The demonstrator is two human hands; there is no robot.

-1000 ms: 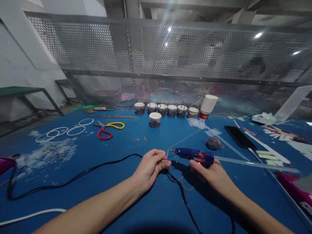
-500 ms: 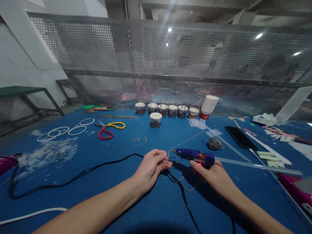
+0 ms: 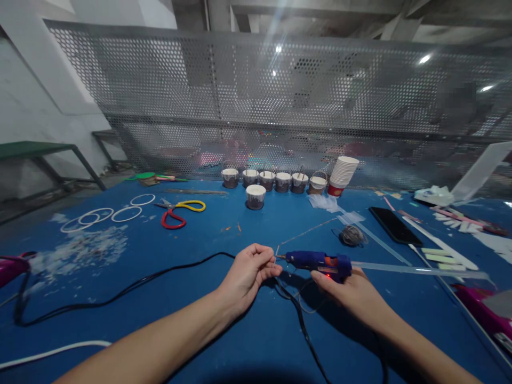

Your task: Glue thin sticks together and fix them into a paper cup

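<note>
My left hand (image 3: pixel 252 272) is closed in a pinch on a thin pale strip (image 3: pixel 277 250), whose upper end sticks up past the fingertips. My right hand (image 3: pixel 348 290) is wrapped round the handle of a blue hot glue gun (image 3: pixel 316 260) with a small red light lit. The gun's nozzle points left and is at the strip, just beside my left fingertips; whether they touch I cannot tell. Out of the gun's back runs a long clear glue stick (image 3: pixel 420 270). Below the hands lies a loop of thin grey cord (image 3: pixel 310 311), partly hidden.
Beyond the hands stand a grey-wrapped paper cup (image 3: pixel 256 198), a row of similar cups (image 3: pixel 283 183) and a cup stack (image 3: pixel 343 173). Scissors (image 3: pixel 176 213) and white rings (image 3: pixel 127 214) lie left. A grey yarn ball (image 3: pixel 352 235) and phone (image 3: pixel 395 226) are right. Black cable (image 3: pixel 120 293) crosses the table.
The glue gun in my right hand has dropped slightly, its nozzle lower along the pale strip. My left hand has hardly moved.
</note>
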